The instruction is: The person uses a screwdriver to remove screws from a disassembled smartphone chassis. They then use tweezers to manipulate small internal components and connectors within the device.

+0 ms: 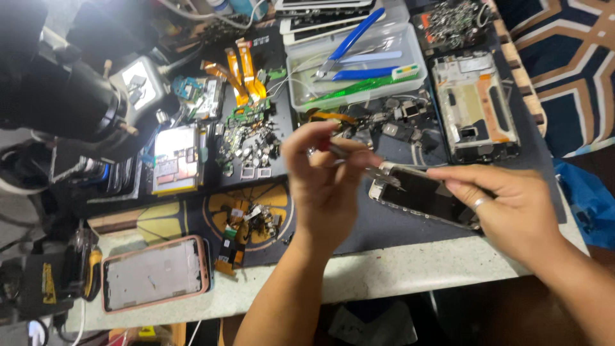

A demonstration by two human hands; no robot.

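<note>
Holding tweezers (378,172) over the phone (419,195) near the table's edge (410,269).

Left hand (327,186) is raised at centre, fingers pinched toward two o'clock; right hand (506,205) reaches toward nine o'clock, fingers extended flat.

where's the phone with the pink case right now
In the head view the phone with the pink case lies face down at the lower left, on the pale table edge, left of the left hand.
</note>
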